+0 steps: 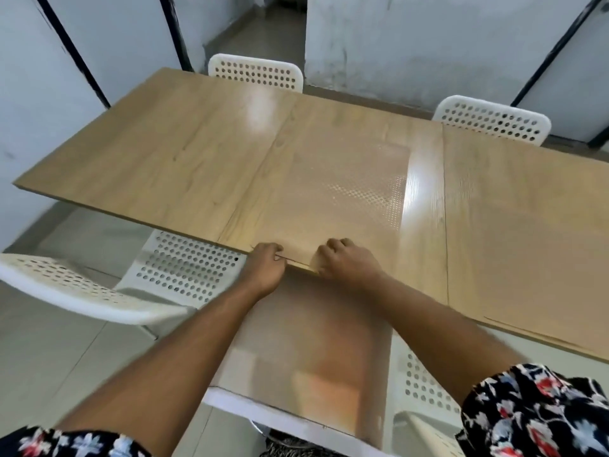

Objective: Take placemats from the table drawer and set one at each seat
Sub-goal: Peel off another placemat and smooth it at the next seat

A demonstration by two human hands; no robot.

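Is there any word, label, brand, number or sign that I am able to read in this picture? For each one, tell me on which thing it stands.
There is none to read.
The table, the translucent placemat, the white chairs and the walls show no writing.
The sleeve has only a flower print, no letters.

Both hands curl over the near edge of the wooden counter [184,153], left hand [265,268] and right hand [346,263] close together, gripping a translucent placemat [342,199] that lies on the top. Four white perforated chairs [255,72] surround the counter.
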